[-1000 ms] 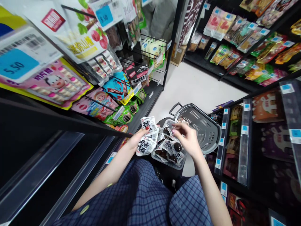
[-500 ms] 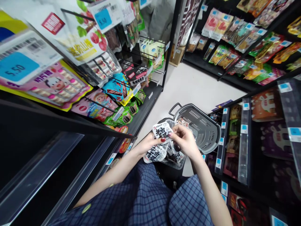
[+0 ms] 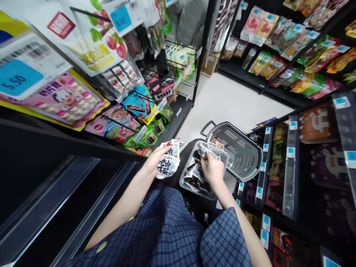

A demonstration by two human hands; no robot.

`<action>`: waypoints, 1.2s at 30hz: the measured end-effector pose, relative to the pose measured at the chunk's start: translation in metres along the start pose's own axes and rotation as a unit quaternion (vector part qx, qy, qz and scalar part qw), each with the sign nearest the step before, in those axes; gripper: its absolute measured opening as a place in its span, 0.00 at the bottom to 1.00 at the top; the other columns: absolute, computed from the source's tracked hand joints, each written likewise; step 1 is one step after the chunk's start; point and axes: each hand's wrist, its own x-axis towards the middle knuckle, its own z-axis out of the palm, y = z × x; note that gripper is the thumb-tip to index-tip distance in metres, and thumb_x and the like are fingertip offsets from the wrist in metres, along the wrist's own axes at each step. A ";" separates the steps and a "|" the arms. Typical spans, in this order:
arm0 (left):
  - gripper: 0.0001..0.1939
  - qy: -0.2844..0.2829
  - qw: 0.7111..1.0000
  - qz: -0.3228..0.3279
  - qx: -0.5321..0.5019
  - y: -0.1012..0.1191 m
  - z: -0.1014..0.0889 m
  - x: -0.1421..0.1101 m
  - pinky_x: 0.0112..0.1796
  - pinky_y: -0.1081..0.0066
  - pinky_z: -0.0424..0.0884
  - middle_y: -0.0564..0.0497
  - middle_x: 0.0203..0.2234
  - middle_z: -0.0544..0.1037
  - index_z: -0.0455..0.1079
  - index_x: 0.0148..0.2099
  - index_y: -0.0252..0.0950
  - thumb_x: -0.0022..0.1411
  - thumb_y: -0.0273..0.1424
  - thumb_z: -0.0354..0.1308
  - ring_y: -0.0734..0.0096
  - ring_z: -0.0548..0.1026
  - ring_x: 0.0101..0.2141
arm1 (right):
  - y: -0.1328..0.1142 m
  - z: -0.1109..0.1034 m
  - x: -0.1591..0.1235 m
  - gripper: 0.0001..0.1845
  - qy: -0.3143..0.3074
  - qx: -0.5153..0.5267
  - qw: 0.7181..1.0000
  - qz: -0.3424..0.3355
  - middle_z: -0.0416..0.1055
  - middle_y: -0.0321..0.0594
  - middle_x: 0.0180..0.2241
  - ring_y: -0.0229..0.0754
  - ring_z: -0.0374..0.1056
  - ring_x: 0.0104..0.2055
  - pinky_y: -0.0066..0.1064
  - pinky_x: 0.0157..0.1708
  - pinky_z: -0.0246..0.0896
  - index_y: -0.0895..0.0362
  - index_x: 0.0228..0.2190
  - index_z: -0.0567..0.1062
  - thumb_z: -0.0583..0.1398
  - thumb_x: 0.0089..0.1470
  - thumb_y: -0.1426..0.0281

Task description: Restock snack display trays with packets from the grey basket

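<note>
My left hand (image 3: 155, 159) is closed around a few white snack packets (image 3: 168, 163) with black lettering, held to the left of a clear plastic tub (image 3: 185, 185). Similar packets (image 3: 194, 172), some showing dark contents, lie inside that tub, which rests close to my lap. Over the tub's right part is my right hand (image 3: 213, 168), its fingers curled down among the packets. The fingertips are hidden, so what they pinch cannot be made out.
A grey shopping basket (image 3: 236, 148) stands on the floor just beyond the tub. Shelves of hanging snack bags (image 3: 139, 104) rise at my left. At the right is a rack with price tags (image 3: 290, 152), and the pale floor (image 3: 222, 96) runs between.
My hands have moved apart. The left has gone left with the white packets, away from the tub, while the right has come down into the tub.
</note>
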 end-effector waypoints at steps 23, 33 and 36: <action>0.23 -0.020 1.000 -0.006 -0.018 -0.008 -0.006 0.003 0.22 0.73 0.72 0.48 0.23 0.77 0.62 0.58 0.29 0.60 0.26 0.50 0.69 0.75 0.21 | -0.003 -0.003 0.029 0.20 -0.099 -0.096 0.984 -0.113 0.71 0.45 0.34 0.45 0.70 0.32 0.31 0.31 0.59 0.56 0.53 0.60 0.49 0.58 0.69; 0.22 -0.033 0.999 -0.005 -0.014 -0.011 -0.010 0.005 0.22 0.71 0.73 0.48 0.24 0.76 0.62 0.58 0.30 0.61 0.28 0.50 0.67 0.76 0.22 | 0.009 0.007 0.029 0.12 -0.089 -0.019 0.994 -0.063 0.72 0.49 0.35 0.47 0.68 0.39 0.32 0.37 0.58 0.59 0.38 0.71 0.50 0.58 0.70; 0.22 -0.033 0.999 -0.005 -0.019 -0.012 -0.010 0.006 0.22 0.71 0.73 0.47 0.25 0.77 0.63 0.57 0.30 0.61 0.27 0.50 0.67 0.76 0.22 | 0.005 0.012 0.030 0.10 -0.084 0.008 0.996 -0.002 0.74 0.46 0.30 0.46 0.70 0.34 0.31 0.35 0.58 0.59 0.33 0.72 0.52 0.56 0.69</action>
